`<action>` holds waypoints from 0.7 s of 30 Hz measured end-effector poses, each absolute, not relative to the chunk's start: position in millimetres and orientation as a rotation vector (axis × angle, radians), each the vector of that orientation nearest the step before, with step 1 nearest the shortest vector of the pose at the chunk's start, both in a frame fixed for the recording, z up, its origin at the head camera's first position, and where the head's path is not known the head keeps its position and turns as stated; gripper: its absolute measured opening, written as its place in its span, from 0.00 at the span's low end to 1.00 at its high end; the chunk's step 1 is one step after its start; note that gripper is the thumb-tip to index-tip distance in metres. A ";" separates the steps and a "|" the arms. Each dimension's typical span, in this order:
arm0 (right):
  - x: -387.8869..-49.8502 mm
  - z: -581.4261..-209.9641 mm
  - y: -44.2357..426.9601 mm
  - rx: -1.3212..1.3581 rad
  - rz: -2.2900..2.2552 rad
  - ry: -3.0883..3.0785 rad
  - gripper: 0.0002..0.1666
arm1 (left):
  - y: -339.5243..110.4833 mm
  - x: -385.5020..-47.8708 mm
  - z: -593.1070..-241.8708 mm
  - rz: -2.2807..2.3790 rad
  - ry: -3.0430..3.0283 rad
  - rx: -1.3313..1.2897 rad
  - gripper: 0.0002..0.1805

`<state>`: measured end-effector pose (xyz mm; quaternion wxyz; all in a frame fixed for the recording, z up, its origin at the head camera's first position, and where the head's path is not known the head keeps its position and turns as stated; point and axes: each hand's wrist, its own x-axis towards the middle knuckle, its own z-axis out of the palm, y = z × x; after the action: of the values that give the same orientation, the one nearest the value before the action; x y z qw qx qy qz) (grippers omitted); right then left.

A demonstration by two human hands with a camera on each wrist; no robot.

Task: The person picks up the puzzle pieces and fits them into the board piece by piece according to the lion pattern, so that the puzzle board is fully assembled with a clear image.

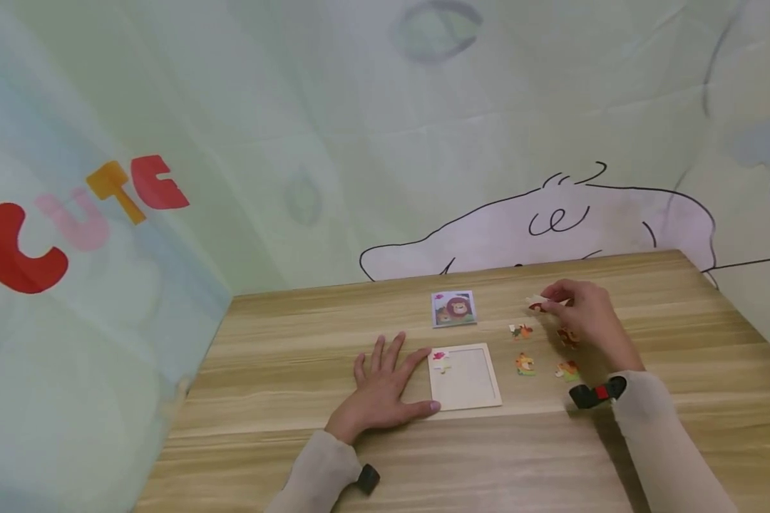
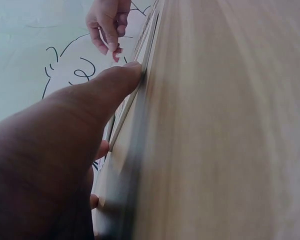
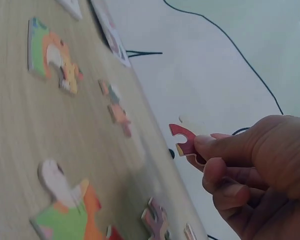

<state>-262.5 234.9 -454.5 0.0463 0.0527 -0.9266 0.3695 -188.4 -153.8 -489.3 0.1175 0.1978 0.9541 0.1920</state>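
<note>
My right hand (image 1: 582, 313) pinches a red and cream jigsaw puzzle piece (image 3: 188, 144) between thumb and fingers, lifted above the table in the right wrist view. With fingers spread, my left hand (image 1: 381, 390) lies flat on the wood, its thumb and index fingertip touching the left edge of a pale square puzzle frame (image 1: 467, 408). One piece with a pink flower (image 1: 440, 359) sits in the frame's upper left corner. Several loose pieces lie right of the frame, among them an orange and green piece (image 1: 525, 364) and a brown piece (image 1: 567, 338) below my right hand.
A picture card with a lion (image 1: 453, 309) lies behind the frame. All of this is on a wood-grain table (image 1: 295, 320), its back edge against a printed curtain (image 1: 282, 142). Dark devices are strapped to both wrists.
</note>
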 end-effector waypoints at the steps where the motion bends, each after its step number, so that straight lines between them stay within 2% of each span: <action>1: -262.1 -452.4 232.7 0.155 1.147 -2.831 0.12 | -153.7 -188.6 -489.2 0.558 2.793 0.577 0.51; 21: -254.9 -433.9 193.7 0.177 1.226 -2.831 0.09 | -152.9 -189.0 -487.6 0.551 2.790 0.567 0.50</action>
<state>-254.9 193.7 -433.9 0.0257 0.0573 -0.9158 0.3966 -189.0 -152.9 -487.6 0.1208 0.1941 0.9551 0.1885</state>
